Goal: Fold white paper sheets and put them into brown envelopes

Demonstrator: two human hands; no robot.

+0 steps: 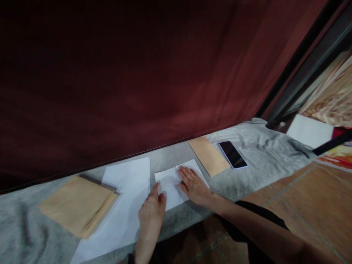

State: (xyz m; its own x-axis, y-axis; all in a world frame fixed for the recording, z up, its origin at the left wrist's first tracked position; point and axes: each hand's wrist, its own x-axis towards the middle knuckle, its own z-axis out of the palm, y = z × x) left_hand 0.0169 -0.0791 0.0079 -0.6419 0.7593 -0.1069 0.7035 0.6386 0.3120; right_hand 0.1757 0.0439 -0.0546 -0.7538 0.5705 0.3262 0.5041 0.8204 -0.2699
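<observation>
A sheet of white paper (168,189) lies on the grey cloth, its right part folded over. My right hand (193,184) rests flat on the folded part, fingers stretched out together. At the paper's left edge is my left hand (152,209), index finger pointing forward and thumb apart; its other fingers are hidden. It seems to touch the edge, but I see nothing held in it. To the left lies a stack of larger white sheets (129,198), partly under a pile of brown envelopes (77,205). A single brown envelope (209,156) lies beyond my right hand.
A phone (233,154) with a dark screen and pale purple case lies right of the single envelope. The grey cloth (264,154) covers a narrow bench against a dark red panel (154,91). Tiled floor (310,205) shows at the right, beside a dark metal frame (302,66).
</observation>
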